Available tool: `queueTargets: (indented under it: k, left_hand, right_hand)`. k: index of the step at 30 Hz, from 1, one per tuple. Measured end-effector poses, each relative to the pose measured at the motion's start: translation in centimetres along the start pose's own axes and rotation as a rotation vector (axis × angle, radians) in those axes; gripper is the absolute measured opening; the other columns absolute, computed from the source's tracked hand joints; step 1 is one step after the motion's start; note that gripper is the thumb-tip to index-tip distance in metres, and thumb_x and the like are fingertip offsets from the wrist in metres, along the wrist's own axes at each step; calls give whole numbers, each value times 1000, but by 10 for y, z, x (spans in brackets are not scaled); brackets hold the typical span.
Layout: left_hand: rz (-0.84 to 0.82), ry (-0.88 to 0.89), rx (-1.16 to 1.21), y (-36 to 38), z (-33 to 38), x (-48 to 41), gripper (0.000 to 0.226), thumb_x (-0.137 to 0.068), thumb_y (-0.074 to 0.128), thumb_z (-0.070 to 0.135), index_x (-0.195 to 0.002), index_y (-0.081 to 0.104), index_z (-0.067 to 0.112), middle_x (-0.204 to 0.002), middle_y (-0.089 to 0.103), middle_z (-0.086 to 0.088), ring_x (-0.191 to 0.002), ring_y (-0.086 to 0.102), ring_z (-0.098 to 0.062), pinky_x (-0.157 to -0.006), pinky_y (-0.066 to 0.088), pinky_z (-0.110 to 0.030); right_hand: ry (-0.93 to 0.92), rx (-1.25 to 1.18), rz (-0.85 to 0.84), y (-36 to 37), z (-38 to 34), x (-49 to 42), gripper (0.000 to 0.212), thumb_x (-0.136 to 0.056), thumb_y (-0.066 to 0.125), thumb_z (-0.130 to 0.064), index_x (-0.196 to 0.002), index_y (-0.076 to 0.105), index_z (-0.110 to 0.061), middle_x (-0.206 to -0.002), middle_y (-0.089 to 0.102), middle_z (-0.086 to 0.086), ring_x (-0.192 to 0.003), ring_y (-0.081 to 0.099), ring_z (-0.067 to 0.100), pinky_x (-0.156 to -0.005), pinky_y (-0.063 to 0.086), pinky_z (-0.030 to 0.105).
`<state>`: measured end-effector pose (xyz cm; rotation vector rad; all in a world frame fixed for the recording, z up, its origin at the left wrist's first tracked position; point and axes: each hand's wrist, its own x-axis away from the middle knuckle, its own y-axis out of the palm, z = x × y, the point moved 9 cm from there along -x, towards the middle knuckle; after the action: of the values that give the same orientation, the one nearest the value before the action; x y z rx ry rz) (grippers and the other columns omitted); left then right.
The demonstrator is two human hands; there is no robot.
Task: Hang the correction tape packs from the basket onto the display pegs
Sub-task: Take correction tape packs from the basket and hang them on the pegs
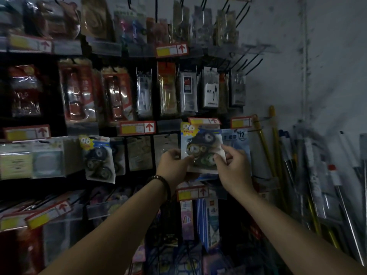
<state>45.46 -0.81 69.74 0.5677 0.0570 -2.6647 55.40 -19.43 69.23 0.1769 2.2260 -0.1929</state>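
Right, both hands are up at the display wall with one correction tape pack [200, 142] held flat between them, its printed face toward the camera. The left hand [174, 165] pinches the lower left edge, thumb over the front, so that grip is clamped on the card. The right hand [233, 168] does the same at the lower right corner, fingertips curled over the blister. The top of the pack sits just under a red and yellow price tag [204, 121], overlapping a pale blue pack [239, 138] already hanging behind it.

By my reading, this is the hanging step itself: the pack is out of the basket and being lined up with a peg. The peg end and the card's hang hole are both lost behind the price tag and the blur, so I cannot tell whether the hole is on the wire yet. A matching pack [98, 155] hangs further left on the same row, which suggests where this sort belongs.

The next move calls for steadying the card upright, finding the hole against the peg tip, and sliding the pack back along the wire before either grip lets go. The price tag hangs right over the approach, so it may need nudging aside. The basket is not clearly visible in this dim light.
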Motion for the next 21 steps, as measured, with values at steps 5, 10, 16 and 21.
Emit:
queueTargets:
  k: [5, 10, 16, 21]
  left_hand:
    - [37, -4, -18, -19, -19, 17, 23, -95, 75, 14, -112, 66, 1, -111, 74, -20, -87, 77, -28, -65, 67, -42]
    - [96, 81, -130, -77, -32, 40, 25, -90, 82, 23, -108, 69, 11, -105, 78, -9, -97, 78, -29, -80, 65, -58]
    - [178, 121, -204, -163, -31, 70, 23, -95, 76, 17, -114, 67, 11, -107, 80, -6, -95, 79, -24, -75, 66, -52]
    - [227, 104, -173, -223, -27, 84, 17, -96, 72, 11, -112, 66, 10, -100, 81, -4, -93, 79, -23, -72, 66, -49]
  right_hand:
    - [-39, 10, -66, 8, -10, 22, 32, -95, 72, -30, -126, 69, -22, -111, 56, 1, -102, 61, 19, -82, 48, 24]
    - [-206, 102, -187, 35, -44, 53, 61, -89, 77, -38, -144, 51, -26, -128, 43, -5, -122, 50, 14, -96, 44, 21]
    - [-613, 347, -565, 111, -115, 101, 108, -79, 74, -63, -165, 20, -29, -167, 11, -4, -157, 11, 21, -125, 27, 48]
    - [-709, 373, -656, 168, -159, 118, 110, -81, 75, -61, -166, 13, -31, -172, -9, -6, -158, -7, 18, -127, 13, 47]
